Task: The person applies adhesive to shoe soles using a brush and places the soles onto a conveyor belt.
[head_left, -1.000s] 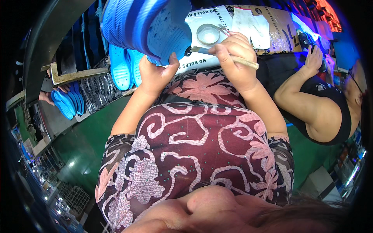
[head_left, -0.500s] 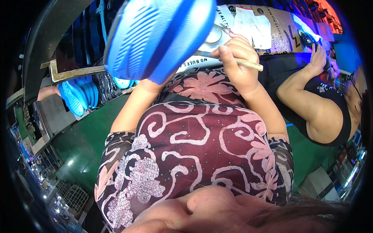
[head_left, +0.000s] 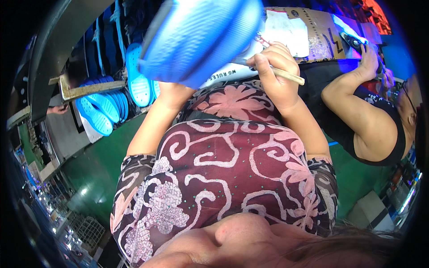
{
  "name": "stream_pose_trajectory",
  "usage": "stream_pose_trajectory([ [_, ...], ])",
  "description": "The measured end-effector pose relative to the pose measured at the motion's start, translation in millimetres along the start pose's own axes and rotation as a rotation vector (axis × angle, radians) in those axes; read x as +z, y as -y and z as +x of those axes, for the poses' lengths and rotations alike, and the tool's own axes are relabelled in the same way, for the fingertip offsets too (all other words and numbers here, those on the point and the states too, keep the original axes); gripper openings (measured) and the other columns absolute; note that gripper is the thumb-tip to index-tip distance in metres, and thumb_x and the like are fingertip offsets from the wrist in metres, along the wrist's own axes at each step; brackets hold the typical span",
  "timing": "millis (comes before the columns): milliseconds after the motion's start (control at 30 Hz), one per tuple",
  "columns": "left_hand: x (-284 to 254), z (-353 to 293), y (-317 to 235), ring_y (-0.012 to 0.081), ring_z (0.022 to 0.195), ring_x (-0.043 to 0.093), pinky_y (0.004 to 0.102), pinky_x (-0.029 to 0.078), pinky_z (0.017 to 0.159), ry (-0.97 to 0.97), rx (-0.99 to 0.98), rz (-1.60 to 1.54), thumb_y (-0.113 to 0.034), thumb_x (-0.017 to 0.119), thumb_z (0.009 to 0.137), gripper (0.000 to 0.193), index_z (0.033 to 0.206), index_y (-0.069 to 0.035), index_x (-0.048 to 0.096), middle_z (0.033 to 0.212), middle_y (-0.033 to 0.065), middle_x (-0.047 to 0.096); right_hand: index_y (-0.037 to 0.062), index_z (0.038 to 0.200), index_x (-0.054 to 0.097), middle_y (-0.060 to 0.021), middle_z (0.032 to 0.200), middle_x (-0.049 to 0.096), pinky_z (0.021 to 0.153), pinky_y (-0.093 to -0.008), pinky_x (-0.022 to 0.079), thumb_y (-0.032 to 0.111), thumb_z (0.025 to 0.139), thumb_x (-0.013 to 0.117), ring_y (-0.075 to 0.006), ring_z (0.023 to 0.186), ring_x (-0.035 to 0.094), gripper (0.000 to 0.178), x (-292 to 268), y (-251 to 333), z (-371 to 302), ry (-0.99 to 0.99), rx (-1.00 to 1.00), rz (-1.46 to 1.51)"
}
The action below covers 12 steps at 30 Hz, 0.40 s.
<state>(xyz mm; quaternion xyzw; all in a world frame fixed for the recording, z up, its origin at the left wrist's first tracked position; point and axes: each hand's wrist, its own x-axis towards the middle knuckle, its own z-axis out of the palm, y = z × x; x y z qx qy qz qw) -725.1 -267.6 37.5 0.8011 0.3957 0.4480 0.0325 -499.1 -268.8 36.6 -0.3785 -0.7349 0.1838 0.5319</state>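
A large blue shoe with a ridged sole fills the upper middle, slightly blurred. My left hand grips it from below; most of its fingers are hidden behind the shoe. In my right hand, just right of the shoe, is a brush with a pale wooden handle. My fingers are closed round that handle, and its dark front end points at the shoe's lower right edge. Whether the tip touches the shoe I cannot tell.
Printed cardboard and white paper cover the bench ahead. Blue perforated shoe pieces lie at left beside a wooden rail. To the right, a co-worker's arm reaches under a bright blue light.
The shoe has shifted right and now covers the round white container. My right hand has barely moved. At far left, another person's hand has drawn back from the blue shoe pieces.
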Motion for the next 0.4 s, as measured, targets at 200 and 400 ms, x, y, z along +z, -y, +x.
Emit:
stream_pose_trajectory([
  [200,-25.6,5.8,-9.7,0.0168,0.079,0.06,0.029,0.047,0.074,0.062,-0.552,-0.479,-0.001,0.06,0.073,0.027,0.1,0.004,0.057,0.091,0.0097,0.061,-0.004,0.073,0.062,-0.0077,0.066,0.061,0.081,-0.0292,0.042,0.015,0.09,0.048,-0.014,0.063,0.055,0.029,-24.6,-5.4,-22.4,-0.146,0.399,0.258],
  [400,-36.3,-0.2,-27.9,0.019,0.058,0.061,0.0244,0.05,0.049,0.309,-1.218,-1.249,-0.021,0.063,0.078,0.056,0.122,0.004,0.037,0.093,0.0166,0.06,-0.0052,0.089,0.061,-0.01,0.077,0.062,0.069,-0.0235,0.043,0.02,0.093,0.047,-0.0131,0.067,0.055,0.029,-31.2,-21.4,-40.0,-0.323,0.55,0.457],
])
